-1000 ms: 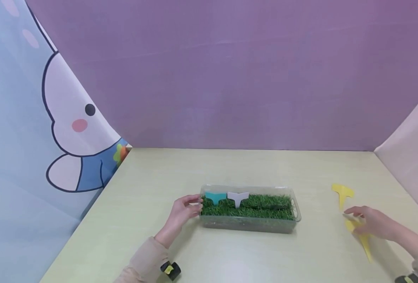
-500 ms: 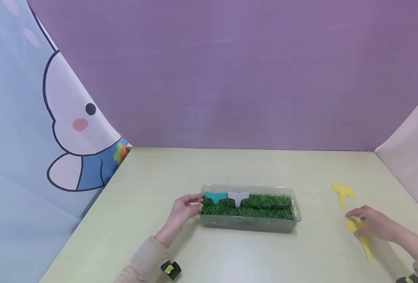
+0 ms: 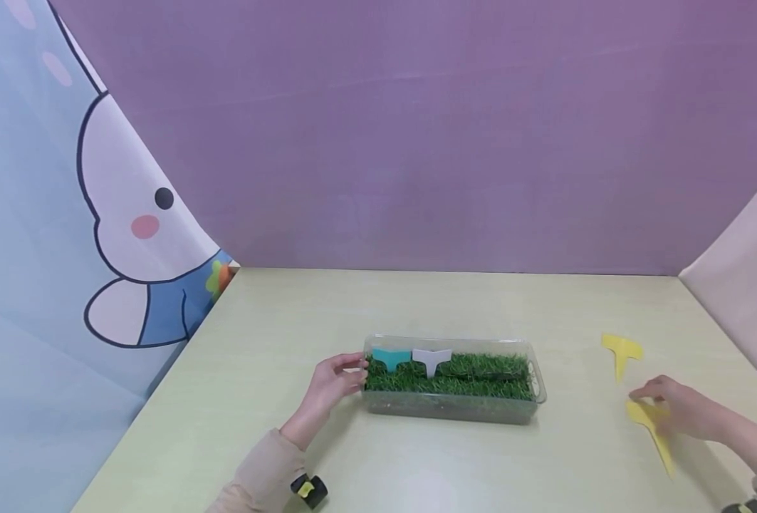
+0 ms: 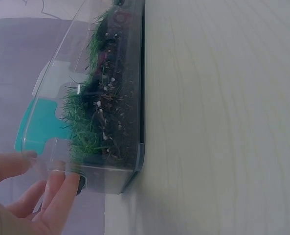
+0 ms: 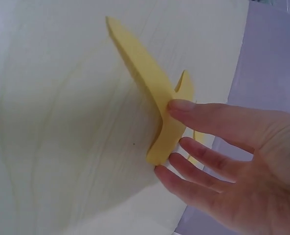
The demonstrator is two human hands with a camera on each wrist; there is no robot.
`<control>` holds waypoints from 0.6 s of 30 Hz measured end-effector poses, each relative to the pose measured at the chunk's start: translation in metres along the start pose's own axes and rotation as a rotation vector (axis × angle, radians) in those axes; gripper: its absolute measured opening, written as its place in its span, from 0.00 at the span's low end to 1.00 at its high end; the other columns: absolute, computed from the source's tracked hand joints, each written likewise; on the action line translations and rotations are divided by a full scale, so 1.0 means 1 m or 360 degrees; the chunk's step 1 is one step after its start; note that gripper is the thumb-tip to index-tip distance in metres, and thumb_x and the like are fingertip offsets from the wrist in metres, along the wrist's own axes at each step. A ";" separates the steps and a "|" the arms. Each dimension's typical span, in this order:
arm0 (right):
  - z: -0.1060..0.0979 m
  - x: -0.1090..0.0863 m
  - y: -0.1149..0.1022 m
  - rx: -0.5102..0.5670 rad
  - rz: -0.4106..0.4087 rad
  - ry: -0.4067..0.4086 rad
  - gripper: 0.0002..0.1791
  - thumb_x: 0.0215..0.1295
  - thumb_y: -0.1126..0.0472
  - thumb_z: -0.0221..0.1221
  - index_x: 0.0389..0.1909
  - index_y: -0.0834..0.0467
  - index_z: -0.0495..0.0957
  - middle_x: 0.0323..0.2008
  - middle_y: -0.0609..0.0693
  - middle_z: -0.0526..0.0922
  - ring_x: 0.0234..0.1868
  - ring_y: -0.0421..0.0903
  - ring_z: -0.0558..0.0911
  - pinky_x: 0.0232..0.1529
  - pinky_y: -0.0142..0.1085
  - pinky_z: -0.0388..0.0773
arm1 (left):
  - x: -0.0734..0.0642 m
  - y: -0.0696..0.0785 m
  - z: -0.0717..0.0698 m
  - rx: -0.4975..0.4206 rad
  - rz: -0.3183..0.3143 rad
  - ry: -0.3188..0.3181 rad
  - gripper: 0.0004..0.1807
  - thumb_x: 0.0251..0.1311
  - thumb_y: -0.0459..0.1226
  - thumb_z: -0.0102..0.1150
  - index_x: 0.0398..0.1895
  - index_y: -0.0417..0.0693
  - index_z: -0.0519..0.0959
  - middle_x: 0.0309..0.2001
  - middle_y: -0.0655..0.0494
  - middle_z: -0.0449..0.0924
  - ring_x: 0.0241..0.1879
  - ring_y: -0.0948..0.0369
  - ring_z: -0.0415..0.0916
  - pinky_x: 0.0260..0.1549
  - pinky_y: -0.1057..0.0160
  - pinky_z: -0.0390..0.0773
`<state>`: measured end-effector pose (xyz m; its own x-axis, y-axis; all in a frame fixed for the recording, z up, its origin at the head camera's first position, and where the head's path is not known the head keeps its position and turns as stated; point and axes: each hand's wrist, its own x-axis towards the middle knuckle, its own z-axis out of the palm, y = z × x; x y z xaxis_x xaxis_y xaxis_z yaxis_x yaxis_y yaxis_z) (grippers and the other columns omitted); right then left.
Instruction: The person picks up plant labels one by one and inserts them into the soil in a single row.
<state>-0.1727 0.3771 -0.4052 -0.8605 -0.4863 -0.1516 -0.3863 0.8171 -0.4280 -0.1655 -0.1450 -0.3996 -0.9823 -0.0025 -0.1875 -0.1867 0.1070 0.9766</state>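
Observation:
At the middle of the table a clear plastic tub [image 3: 449, 408] holds a strip of green artificial-looking grass [image 3: 481, 385] over dark soil. A teal T-shaped plant label [image 3: 391, 358] and a pale white one [image 3: 431, 358] stand upright in the grass near the left end. My left hand [image 3: 325, 393] holds that end, thumb and fingers at its rim and end wall. On the right, my right hand [image 3: 686, 407] pinches a yellow T-shaped plant label [image 5: 145, 73] by its head, thumb on its face and fingertips at the edge. Its pointed stem slants towards me.
Another yellow plant label [image 3: 622, 349] lies on the pale wooden table [image 3: 288, 306], just beyond my right hand. A purple cloth [image 3: 416, 142] hangs behind the table. On the left hangs a blue cloth [image 3: 19, 285] with a cartoon animal.
The fingers of my right hand have drawn closer together at the head of the yellow plant label, showing more of it. My left hand and the tub stay in place.

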 end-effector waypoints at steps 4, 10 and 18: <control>0.002 -0.001 0.000 -0.0043 -0.0050 0.0058 0.26 0.31 0.68 0.66 0.37 0.75 0.73 0.36 0.65 0.71 0.33 0.49 0.75 0.29 0.43 0.78 | 0.000 0.000 0.000 0.0016 0.0004 0.0004 0.21 0.51 0.26 0.53 0.51 0.29 0.69 0.45 0.39 0.74 0.39 0.54 0.76 0.39 0.59 0.79; 0.006 -0.004 0.006 0.0005 -0.0113 0.0122 0.24 0.31 0.67 0.67 0.34 0.72 0.74 0.35 0.62 0.71 0.32 0.25 0.68 0.26 0.34 0.77 | -0.001 0.000 0.000 0.0018 -0.0012 0.0011 0.21 0.52 0.26 0.53 0.51 0.29 0.69 0.45 0.39 0.75 0.38 0.55 0.76 0.39 0.59 0.79; 0.007 -0.006 0.009 0.0055 -0.0139 0.0130 0.23 0.31 0.66 0.66 0.34 0.67 0.72 0.31 0.52 0.73 0.32 0.26 0.68 0.26 0.31 0.75 | -0.007 -0.003 0.000 0.0009 -0.0029 0.0002 0.22 0.52 0.26 0.53 0.53 0.30 0.68 0.46 0.38 0.74 0.39 0.54 0.76 0.39 0.58 0.79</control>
<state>-0.1683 0.3854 -0.4144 -0.8489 -0.5271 -0.0401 -0.4505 0.7610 -0.4668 -0.1585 -0.1456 -0.4009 -0.9788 -0.0059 -0.2049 -0.2042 0.1123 0.9725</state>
